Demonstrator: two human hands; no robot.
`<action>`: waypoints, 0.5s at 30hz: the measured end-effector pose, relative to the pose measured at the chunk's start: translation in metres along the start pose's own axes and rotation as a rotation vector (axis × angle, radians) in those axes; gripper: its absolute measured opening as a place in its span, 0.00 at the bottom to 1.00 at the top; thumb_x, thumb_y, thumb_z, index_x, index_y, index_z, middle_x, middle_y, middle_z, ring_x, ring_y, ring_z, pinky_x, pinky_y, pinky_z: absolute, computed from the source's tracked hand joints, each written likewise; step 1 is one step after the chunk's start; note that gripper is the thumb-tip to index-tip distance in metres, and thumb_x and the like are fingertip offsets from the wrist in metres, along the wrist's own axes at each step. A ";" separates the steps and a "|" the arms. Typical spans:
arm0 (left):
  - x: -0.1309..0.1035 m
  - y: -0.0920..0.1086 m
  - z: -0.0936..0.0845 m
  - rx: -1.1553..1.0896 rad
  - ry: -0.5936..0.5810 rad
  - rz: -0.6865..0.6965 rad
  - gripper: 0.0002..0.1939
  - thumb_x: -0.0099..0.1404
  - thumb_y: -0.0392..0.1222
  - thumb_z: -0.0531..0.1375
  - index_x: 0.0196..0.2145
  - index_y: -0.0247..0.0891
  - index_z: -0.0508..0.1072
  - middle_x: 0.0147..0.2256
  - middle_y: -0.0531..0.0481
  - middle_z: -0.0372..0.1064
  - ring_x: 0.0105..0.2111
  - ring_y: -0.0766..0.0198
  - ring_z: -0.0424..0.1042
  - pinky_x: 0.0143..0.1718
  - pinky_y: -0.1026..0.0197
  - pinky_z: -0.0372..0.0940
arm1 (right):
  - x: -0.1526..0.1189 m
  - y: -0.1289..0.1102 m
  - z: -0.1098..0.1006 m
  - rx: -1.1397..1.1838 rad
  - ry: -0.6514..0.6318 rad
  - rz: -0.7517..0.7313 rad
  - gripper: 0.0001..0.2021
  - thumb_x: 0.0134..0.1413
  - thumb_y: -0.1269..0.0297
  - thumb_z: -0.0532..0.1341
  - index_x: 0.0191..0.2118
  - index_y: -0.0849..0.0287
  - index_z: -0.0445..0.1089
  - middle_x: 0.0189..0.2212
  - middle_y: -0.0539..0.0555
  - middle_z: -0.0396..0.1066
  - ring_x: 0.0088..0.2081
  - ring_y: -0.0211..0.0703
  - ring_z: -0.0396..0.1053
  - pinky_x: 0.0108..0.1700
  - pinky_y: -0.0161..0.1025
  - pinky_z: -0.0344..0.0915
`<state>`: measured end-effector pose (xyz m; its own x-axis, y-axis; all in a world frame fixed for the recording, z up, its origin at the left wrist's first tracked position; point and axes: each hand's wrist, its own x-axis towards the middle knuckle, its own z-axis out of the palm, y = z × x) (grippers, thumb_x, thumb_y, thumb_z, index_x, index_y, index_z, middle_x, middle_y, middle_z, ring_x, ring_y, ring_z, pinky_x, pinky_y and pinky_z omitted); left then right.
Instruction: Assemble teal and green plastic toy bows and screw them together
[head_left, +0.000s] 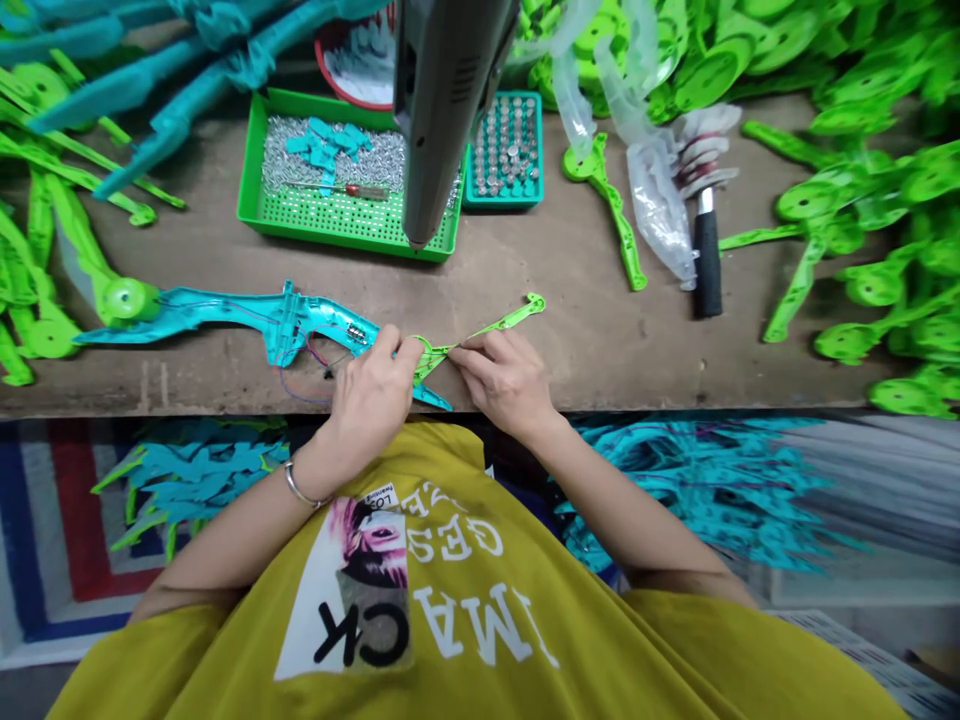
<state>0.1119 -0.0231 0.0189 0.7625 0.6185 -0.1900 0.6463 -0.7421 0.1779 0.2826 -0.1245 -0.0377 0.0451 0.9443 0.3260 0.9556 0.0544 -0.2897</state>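
Observation:
A turquoise plastic toy shell (pixel 225 310) lies open along the table's front edge, with thin wires and a small spring-like part inside it. At its right end, my left hand (pixel 379 385) is closed over a light-green plastic arm (pixel 510 322) that overlaps the shell. Fingers of my right hand (pixel 506 380) pinch near the middle of that same green arm; whether they also hold a wire there is too small to tell. The arm's hooked tip points up and right, past my right fingers. Beneath my left hand, part of the shell is hidden.
A green tray (pixel 349 240) holds screws, turquoise pieces and a screwdriver (pixel 367 191). Beside it stands a turquoise box (pixel 504 195) of small round parts. A dark powered tool (pixel 442 120) hangs over the tray. A black-handled hammer (pixel 706 260) and green part piles (pixel 900 220) lie right.

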 end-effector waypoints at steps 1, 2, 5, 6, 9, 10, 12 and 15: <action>0.002 0.000 0.000 -0.010 -0.024 0.002 0.10 0.74 0.42 0.51 0.44 0.39 0.72 0.42 0.45 0.70 0.32 0.58 0.72 0.28 0.59 0.59 | 0.000 -0.001 0.000 -0.004 -0.004 0.000 0.12 0.66 0.67 0.56 0.40 0.56 0.78 0.34 0.54 0.75 0.36 0.43 0.64 0.38 0.41 0.58; 0.003 0.001 0.000 -0.020 -0.036 0.015 0.10 0.73 0.44 0.53 0.44 0.39 0.71 0.42 0.44 0.69 0.35 0.56 0.72 0.29 0.58 0.60 | 0.001 -0.001 -0.001 -0.008 -0.011 0.002 0.12 0.66 0.67 0.56 0.40 0.56 0.78 0.33 0.55 0.74 0.36 0.44 0.63 0.38 0.41 0.57; 0.004 0.003 0.002 -0.028 -0.022 0.055 0.11 0.71 0.47 0.57 0.45 0.37 0.70 0.44 0.42 0.70 0.45 0.51 0.72 0.37 0.57 0.64 | 0.001 -0.001 -0.001 -0.011 -0.040 0.005 0.12 0.66 0.66 0.56 0.40 0.56 0.78 0.33 0.55 0.74 0.36 0.44 0.63 0.38 0.41 0.58; 0.003 0.003 0.002 -0.025 -0.015 0.059 0.11 0.71 0.46 0.57 0.45 0.36 0.69 0.44 0.42 0.71 0.46 0.51 0.71 0.40 0.56 0.65 | 0.002 0.000 0.000 -0.012 -0.045 0.005 0.12 0.66 0.66 0.56 0.40 0.56 0.78 0.33 0.55 0.74 0.36 0.44 0.63 0.39 0.41 0.58; -0.001 0.004 0.002 -0.025 -0.003 0.056 0.09 0.71 0.44 0.56 0.46 0.37 0.68 0.44 0.41 0.72 0.45 0.51 0.71 0.43 0.54 0.65 | 0.002 0.001 0.000 -0.021 -0.051 0.013 0.13 0.67 0.67 0.55 0.39 0.56 0.78 0.32 0.54 0.73 0.35 0.44 0.62 0.39 0.40 0.57; -0.002 0.005 0.001 -0.013 -0.002 0.040 0.09 0.71 0.44 0.56 0.46 0.37 0.68 0.44 0.41 0.72 0.45 0.51 0.72 0.43 0.53 0.65 | 0.002 0.001 0.000 -0.025 -0.053 0.017 0.13 0.67 0.67 0.55 0.39 0.56 0.78 0.31 0.54 0.73 0.35 0.44 0.62 0.38 0.40 0.57; -0.003 0.008 -0.001 0.025 -0.014 0.001 0.10 0.71 0.44 0.56 0.46 0.36 0.68 0.43 0.40 0.73 0.44 0.49 0.72 0.44 0.52 0.65 | 0.003 0.000 -0.001 -0.029 -0.066 0.023 0.14 0.67 0.67 0.54 0.38 0.55 0.78 0.31 0.54 0.72 0.34 0.44 0.61 0.38 0.40 0.56; -0.003 0.013 -0.001 0.038 -0.040 -0.023 0.12 0.71 0.41 0.56 0.49 0.34 0.67 0.43 0.40 0.73 0.44 0.49 0.73 0.45 0.51 0.66 | 0.005 -0.001 -0.002 -0.026 -0.085 0.019 0.14 0.67 0.66 0.54 0.38 0.55 0.78 0.31 0.54 0.71 0.34 0.44 0.60 0.38 0.40 0.56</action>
<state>0.1181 -0.0342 0.0226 0.7454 0.6250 -0.2318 0.6611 -0.7378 0.1364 0.2820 -0.1207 -0.0342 0.0398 0.9693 0.2428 0.9620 0.0285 -0.2715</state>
